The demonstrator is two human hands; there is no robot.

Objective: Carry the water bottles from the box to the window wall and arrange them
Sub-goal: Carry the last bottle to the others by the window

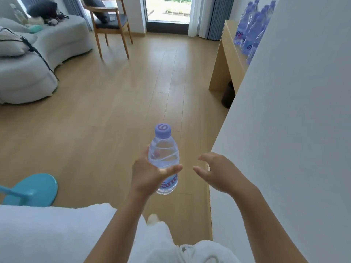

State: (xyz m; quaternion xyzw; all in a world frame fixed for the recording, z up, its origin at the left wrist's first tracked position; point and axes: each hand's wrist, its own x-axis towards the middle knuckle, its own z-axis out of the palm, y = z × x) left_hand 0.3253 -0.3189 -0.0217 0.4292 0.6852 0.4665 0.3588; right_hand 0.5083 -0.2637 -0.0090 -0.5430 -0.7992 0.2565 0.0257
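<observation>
**One bottle in hand, more on the desk**

Nearest, along the bottom edge: white clothing (47, 232) and two bare forearms reaching up the frame. Lower centre: left hand (150, 174) wrapped round an upright water bottle (164, 158), thumb across the label, lilac cap on top. Just right of it, apart from the bottle: right hand (216, 173), holding nothing, fingers loosely curled and spread. Lower left: a turquoise round stand base (32, 188) on the wooden floor (117, 103). Right side: a white wall (294, 130). Farther up, upper right: a light wooden desk (226, 54) bearing a cluster of standing bottles (250, 31). Upper left: a grey sofa (28, 73). Top centre: a wooden chair (112, 25), with a window (167, 10) behind and curtains (218, 18) beside it.
</observation>
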